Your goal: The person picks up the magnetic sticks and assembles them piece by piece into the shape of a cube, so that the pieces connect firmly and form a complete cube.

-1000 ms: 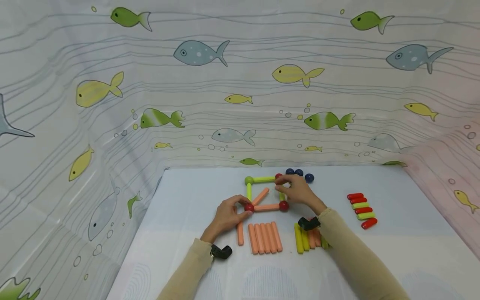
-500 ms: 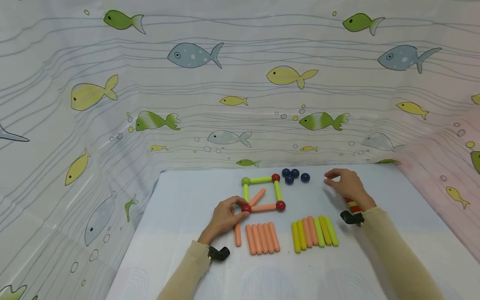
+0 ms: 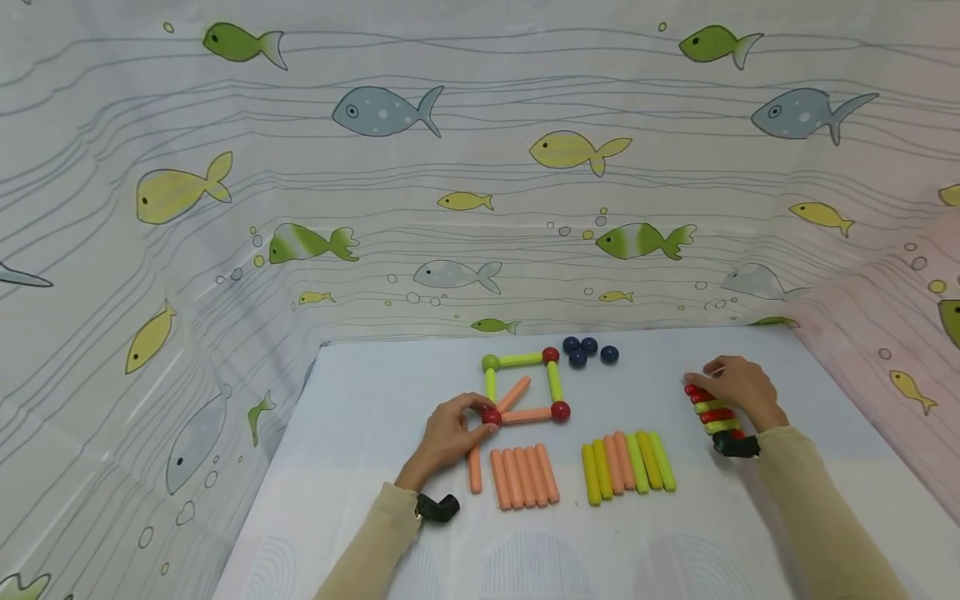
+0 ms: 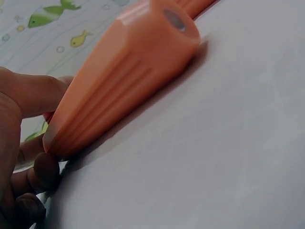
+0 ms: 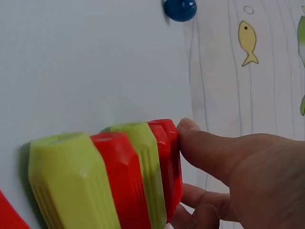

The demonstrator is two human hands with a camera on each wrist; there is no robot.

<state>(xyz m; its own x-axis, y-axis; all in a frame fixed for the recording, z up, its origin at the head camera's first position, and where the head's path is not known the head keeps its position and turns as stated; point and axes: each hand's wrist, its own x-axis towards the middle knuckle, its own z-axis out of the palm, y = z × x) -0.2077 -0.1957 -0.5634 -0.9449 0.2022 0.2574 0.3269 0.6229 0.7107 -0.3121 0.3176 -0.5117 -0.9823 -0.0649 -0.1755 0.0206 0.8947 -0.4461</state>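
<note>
My left hand [image 3: 448, 432] pinches the red ball [image 3: 492, 417] at the near left corner of a flat square frame of magnetic sticks and balls. Two orange sticks meet that ball: one forms the near side [image 3: 528, 415], the other [image 3: 515, 394] slants inward. In the left wrist view an orange stick [image 4: 119, 81] with a grey end disc lies close to the fingers. My right hand [image 3: 742, 388] is at the far end of a row of short red and yellow-green sticks. In the right wrist view its thumb and fingers pinch the outermost red stick [image 5: 173, 162].
Several dark blue balls [image 3: 589, 345] lie beyond the frame, near the back edge. Nearer me are a row of orange sticks [image 3: 525, 477] and a row of mixed yellow, orange and green sticks [image 3: 628, 465]. A fish-printed cloth [image 3: 465, 167] rises behind the table.
My right hand has left the frame's far right corner, moved right and come down onto the short sticks, taking hold of a red one. The left hand stays on the red ball.
</note>
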